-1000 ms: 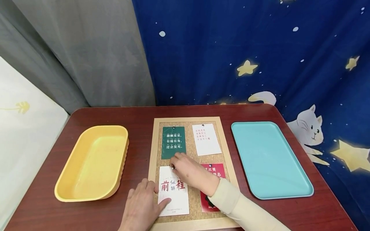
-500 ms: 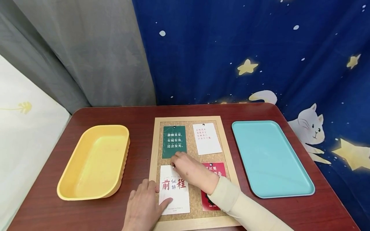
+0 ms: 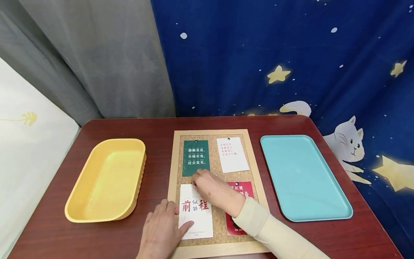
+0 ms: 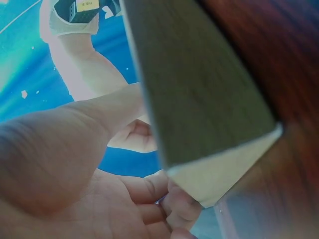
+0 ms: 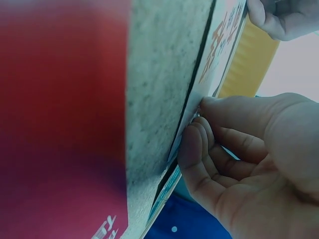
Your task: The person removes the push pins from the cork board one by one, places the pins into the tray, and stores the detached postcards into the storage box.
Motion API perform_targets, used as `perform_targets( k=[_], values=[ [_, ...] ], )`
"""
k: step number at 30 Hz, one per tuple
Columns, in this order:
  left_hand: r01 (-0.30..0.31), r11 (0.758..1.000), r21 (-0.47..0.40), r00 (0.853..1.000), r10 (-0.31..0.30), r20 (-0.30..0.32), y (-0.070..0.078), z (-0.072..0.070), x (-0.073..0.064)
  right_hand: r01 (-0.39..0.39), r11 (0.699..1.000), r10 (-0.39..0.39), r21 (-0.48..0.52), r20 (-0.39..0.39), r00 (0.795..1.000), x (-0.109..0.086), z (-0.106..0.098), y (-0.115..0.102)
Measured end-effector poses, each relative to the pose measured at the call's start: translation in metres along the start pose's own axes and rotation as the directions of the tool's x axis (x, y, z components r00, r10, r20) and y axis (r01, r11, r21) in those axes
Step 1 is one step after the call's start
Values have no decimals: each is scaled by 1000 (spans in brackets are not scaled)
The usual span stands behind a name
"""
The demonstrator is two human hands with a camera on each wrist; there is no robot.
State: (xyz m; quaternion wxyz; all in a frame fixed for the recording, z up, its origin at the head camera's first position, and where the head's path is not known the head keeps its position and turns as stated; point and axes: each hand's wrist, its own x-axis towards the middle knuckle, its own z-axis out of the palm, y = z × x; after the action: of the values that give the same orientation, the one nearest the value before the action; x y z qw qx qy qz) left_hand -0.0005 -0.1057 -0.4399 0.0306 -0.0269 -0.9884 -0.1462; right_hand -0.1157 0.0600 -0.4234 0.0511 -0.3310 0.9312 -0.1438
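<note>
A wood-framed corkboard point(image 3: 221, 249) lies on the table, and my left hand point(image 3: 161, 230) grips its left edge. The thumb of that hand rests on a white card point(image 3: 196, 227) with red and blue writing. In the left wrist view, bent fingers point(image 4: 182, 204) meet the frame's side. My right hand point(image 3: 211, 189) is at the top of the same card, thumb and fingertips pinched on a small dark push pin, mostly hidden. The right wrist view shows the pinching fingers point(image 5: 192, 144) against the card's upper edge. A red card point(image 3: 235, 227) is partly covered by the right forearm.
Pinned at the board's top are a green card point(image 3: 196, 158) and another white card point(image 3: 233, 162). A yellow tub point(image 3: 110, 180) stands to the left, a turquoise tray point(image 3: 305, 180) to the right. Curtains point(image 3: 226, 64) hang behind the table point(image 3: 155, 154).
Both hands keep nearly the same place on the board and card. The head view has shifted slightly; no object has visibly moved.
</note>
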Motion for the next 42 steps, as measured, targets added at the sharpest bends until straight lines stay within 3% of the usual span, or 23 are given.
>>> perform_targets(
  k=[21,30,42],
  values=[
    [-2,1000,24,999,1,46,1,-2,1,18,1000,-18,-2,-4,1000,-1,2,1],
    [-14,1000,17,1000,14,4,0,-2,1,17,998,-18,60,5,1000,2,0,3],
    [-65,997,33,998,65,-9,2,-1,2,20,999,-21,42,12,1000,1,-2,4]
  ],
)
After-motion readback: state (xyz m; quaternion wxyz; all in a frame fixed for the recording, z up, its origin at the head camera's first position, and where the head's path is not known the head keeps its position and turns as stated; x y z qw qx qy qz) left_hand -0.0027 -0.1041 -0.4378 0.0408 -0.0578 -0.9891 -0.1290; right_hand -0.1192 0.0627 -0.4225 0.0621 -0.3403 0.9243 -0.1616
